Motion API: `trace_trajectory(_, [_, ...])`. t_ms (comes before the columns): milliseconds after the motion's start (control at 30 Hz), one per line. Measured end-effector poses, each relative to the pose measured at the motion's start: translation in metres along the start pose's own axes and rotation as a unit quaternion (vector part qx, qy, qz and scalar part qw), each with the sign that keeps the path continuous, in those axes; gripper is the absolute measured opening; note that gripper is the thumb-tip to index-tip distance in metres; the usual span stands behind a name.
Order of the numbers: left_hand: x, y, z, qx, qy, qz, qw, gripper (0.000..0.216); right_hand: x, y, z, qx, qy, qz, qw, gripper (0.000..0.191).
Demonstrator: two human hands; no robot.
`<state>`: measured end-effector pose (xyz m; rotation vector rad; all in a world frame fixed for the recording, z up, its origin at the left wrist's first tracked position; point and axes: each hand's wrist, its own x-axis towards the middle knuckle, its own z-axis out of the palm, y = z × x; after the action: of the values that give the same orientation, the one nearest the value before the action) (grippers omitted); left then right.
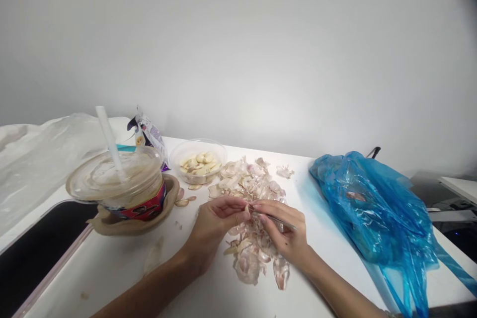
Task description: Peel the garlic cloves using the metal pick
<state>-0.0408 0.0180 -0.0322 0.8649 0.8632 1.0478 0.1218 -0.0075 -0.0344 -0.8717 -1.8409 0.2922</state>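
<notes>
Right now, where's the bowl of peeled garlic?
In the head view, the clear bowl sits left of centre, between the drink cup and the pile of garlic skins.

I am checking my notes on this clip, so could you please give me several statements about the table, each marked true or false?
1. The left hand pinches a garlic clove at its fingertips. True.
2. The right hand is empty. False: it holds a thin metal blade.
3. The clear bowl holds peeled cloves. True.
4. The blue bag lies to the left of both hands. False: it lies to their right.
5. The cup has no straw. False: a white straw stands in it.
</notes>
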Motion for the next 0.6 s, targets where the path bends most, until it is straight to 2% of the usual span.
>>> trace_trajectory(367, [-0.0004,-0.0007,-0.0006,0.012,-0.003,-0.006,1.000,0.014,0.0031,-0.0002,0.0006,0.039,0.007,0.056,0.998,0.018])
trace_trajectory(600, [0.0000,-0.0011,0.0000,0.007,-0.004,-0.007,1.000,0.014,0.0023,0.0011,0.0034,0.042,0.026,0.068,0.996,0.015])
